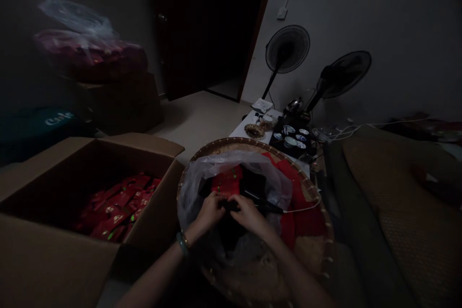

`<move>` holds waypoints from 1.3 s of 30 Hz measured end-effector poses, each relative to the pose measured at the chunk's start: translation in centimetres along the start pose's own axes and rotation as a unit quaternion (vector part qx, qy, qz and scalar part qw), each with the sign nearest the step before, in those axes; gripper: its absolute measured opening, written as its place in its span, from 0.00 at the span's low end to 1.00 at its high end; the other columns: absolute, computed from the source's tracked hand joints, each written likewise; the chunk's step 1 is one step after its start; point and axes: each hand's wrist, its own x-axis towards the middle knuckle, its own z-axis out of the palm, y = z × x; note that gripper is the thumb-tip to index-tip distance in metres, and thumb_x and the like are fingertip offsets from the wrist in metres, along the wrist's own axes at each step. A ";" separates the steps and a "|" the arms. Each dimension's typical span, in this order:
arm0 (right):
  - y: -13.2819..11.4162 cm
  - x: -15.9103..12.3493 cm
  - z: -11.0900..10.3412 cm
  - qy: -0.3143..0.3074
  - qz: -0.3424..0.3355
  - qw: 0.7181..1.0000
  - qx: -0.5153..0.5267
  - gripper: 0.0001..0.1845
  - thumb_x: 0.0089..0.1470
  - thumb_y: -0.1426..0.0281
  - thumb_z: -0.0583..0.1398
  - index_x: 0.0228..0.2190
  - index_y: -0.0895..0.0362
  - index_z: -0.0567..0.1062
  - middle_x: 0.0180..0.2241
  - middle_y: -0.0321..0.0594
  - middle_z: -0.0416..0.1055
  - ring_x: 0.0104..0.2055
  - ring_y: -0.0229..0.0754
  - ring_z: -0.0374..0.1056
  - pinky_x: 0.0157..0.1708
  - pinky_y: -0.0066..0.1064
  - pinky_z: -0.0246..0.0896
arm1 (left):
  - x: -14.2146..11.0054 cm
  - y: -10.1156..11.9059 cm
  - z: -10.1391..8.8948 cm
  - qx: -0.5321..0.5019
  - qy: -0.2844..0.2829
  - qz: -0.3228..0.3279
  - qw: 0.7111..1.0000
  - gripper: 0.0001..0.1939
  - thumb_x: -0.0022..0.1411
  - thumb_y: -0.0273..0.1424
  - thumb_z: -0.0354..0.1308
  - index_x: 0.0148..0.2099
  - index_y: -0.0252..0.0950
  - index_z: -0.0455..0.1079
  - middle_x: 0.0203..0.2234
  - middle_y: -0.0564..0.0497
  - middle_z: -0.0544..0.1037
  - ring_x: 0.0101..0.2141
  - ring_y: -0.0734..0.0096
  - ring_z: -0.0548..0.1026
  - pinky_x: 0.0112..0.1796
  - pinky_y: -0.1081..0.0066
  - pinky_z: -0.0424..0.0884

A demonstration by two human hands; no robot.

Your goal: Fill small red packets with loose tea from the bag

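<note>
My left hand, with bracelets at its wrist, and my right hand meet over a round woven tray. The fingers of both are closed at the near edge of a red packet with green marks. Beneath them a clear plastic bag with dark contents lies spread open on the tray. Beside my right hand rests a black stick-like tool with a white cord. Flat red pieces lie along the tray's right side. Dim light hides what the fingertips do.
An open cardboard box with many red packets stands left. Behind it, a bagged red heap sits on another carton. Small cups stand on a low table ahead, near two fans. A woven mat lies right.
</note>
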 end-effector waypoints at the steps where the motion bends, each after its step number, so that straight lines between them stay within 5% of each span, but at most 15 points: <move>1: -0.1 0.0 0.0 -0.003 -0.001 1.000 -0.026 0.17 0.40 0.82 0.55 0.34 0.56 0.71 0.36 0.40 0.71 0.41 0.43 0.67 0.43 0.34 0.60 | 0.0 0.0 0.0 -0.005 0.003 -0.002 1.000 0.20 0.43 0.15 0.50 0.37 0.34 0.74 0.35 0.48 0.72 0.38 0.68 0.71 0.41 0.68 0.67; 9: -0.2 0.2 0.7 -0.003 0.018 0.991 -0.136 0.17 0.46 0.80 0.55 0.40 0.59 0.70 0.39 0.47 0.71 0.43 0.47 0.67 0.43 0.35 0.59 | -0.4 -0.4 0.9 -0.033 0.047 0.024 0.998 0.24 0.41 0.14 0.49 0.42 0.33 0.70 0.36 0.48 0.70 0.38 0.68 0.69 0.41 0.68 0.67; 17: -0.7 -0.6 -0.1 -0.084 -0.040 0.982 -0.167 0.11 0.49 0.77 0.53 0.33 0.59 0.74 0.38 0.46 0.65 0.42 0.44 0.64 0.44 0.33 0.57 | -0.6 -0.9 1.2 -0.066 0.067 0.000 0.996 0.24 0.43 0.14 0.49 0.43 0.35 0.66 0.38 0.49 0.69 0.32 0.74 0.70 0.31 0.74 0.67; 22: -0.4 0.0 0.2 -0.043 -0.014 0.991 -0.125 0.20 0.46 0.80 0.55 0.43 0.57 0.69 0.40 0.44 0.64 0.39 0.41 0.65 0.41 0.32 0.60 | -1.0 -1.1 1.6 -0.087 0.070 0.013 0.994 0.25 0.43 0.14 0.49 0.46 0.34 0.64 0.40 0.48 0.68 0.35 0.71 0.70 0.34 0.72 0.67; 30: -0.9 -0.6 0.3 -0.039 -0.047 0.977 -0.203 0.10 0.51 0.76 0.54 0.33 0.56 0.75 0.35 0.43 0.66 0.43 0.46 0.60 0.43 0.35 0.57 | -1.0 -2.0 1.8 -0.108 0.088 0.003 0.990 0.26 0.44 0.16 0.49 0.48 0.35 0.62 0.41 0.48 0.68 0.29 0.77 0.68 0.30 0.74 0.66; 35: -0.5 -1.6 0.6 -0.089 -0.046 0.965 -0.243 0.12 0.49 0.63 0.60 0.35 0.56 0.76 0.38 0.46 0.66 0.42 0.49 0.60 0.41 0.38 0.58 | -0.8 -2.4 1.9 -0.152 0.075 -0.025 0.985 0.24 0.45 0.16 0.48 0.46 0.32 0.63 0.34 0.50 0.71 0.30 0.76 0.69 0.31 0.75 0.65; 39: 0.1 -1.2 1.0 -0.074 -0.033 0.975 -0.208 0.08 0.52 0.70 0.58 0.34 0.56 0.75 0.37 0.42 0.68 0.38 0.43 0.65 0.39 0.32 0.59 | -0.8 -2.5 1.9 -0.193 0.065 -0.039 0.978 0.21 0.47 0.19 0.51 0.46 0.32 0.64 0.31 0.51 0.71 0.31 0.74 0.70 0.32 0.75 0.66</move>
